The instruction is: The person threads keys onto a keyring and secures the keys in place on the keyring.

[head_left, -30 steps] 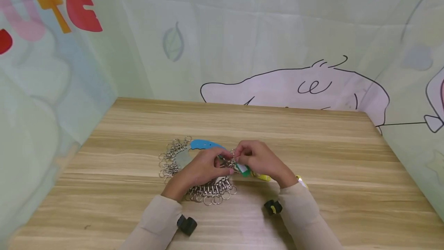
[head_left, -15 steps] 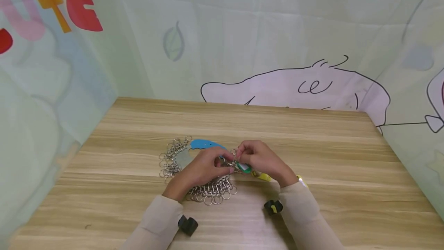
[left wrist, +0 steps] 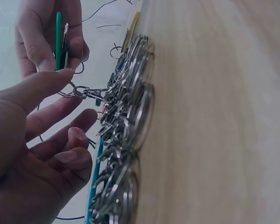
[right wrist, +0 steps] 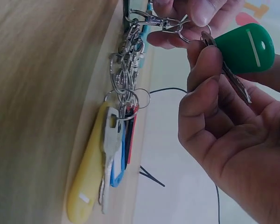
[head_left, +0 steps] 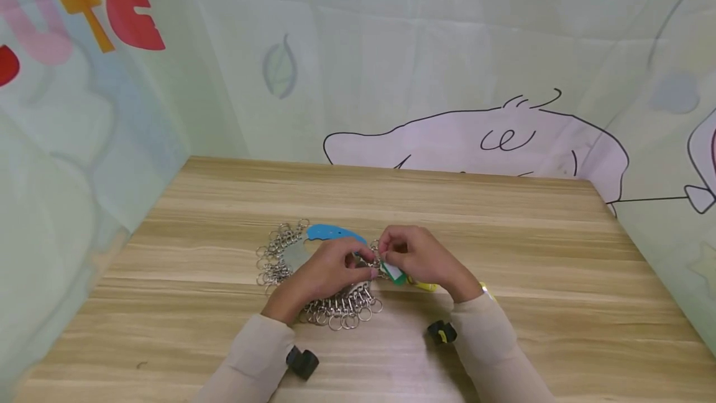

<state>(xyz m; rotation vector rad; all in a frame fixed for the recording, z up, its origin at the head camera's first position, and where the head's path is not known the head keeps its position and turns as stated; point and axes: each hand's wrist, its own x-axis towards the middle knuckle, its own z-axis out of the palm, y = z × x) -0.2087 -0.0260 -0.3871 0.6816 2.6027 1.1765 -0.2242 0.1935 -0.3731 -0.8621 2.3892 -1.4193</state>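
Observation:
My left hand [head_left: 324,269] pinches a split key ring [left wrist: 69,91] between thumb and index finger, its other fingers curved loosely. The ring hangs on a metal swivel clasp [right wrist: 151,19] hooked at the edge of a round holder, which has a blue section [head_left: 330,232] and a grey part. In my right hand [head_left: 419,257], thumb and fingertips pinch a silver key [right wrist: 237,85] and a green key tag [right wrist: 247,49] close to that ring. The key's head overlaps the ring edge in the right wrist view.
Several clasps with rings [head_left: 338,313] fan out around the holder. A yellow key tag [right wrist: 86,172] with a silver key [right wrist: 111,140] and a blue tag [right wrist: 116,170] hang at its right side. Black camera mounts [head_left: 302,363] sit at both sleeves.
The green tag has turned and tilted slightly in my right fingers, its white face showing more than half a second ago. Both hands stay almost in the same place.

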